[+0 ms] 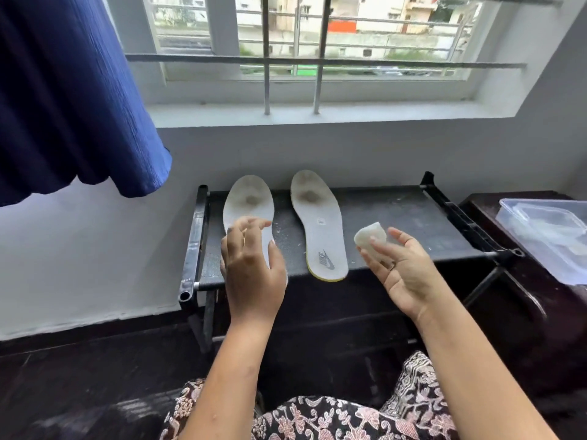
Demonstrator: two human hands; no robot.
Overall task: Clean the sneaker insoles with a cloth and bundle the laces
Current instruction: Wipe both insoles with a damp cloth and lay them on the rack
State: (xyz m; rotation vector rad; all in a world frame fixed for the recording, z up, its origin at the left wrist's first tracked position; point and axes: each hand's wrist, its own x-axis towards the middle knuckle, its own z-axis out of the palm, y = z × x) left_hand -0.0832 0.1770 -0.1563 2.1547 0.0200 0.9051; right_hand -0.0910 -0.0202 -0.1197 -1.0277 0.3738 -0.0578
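Wiping is about to begin: cloth (371, 239) is pinched by right hand (401, 268); left hand (254, 265), spread, hovers over the nine-o'clock insole (248, 203), which must be steadied.

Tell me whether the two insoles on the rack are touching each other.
Apart. The head view shows a strip of bare dark rack between the left insole and the right insole along their whole length.

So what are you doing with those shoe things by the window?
A person is about to clean two sneaker insoles laid side by side on a black rack under the window. The right hand holds a small wadded white cloth in its fingers. The left hand is open, reaching over the left insole. The right insole lies untouched, and both show dark smudges near the toe end. No laces are in sight.
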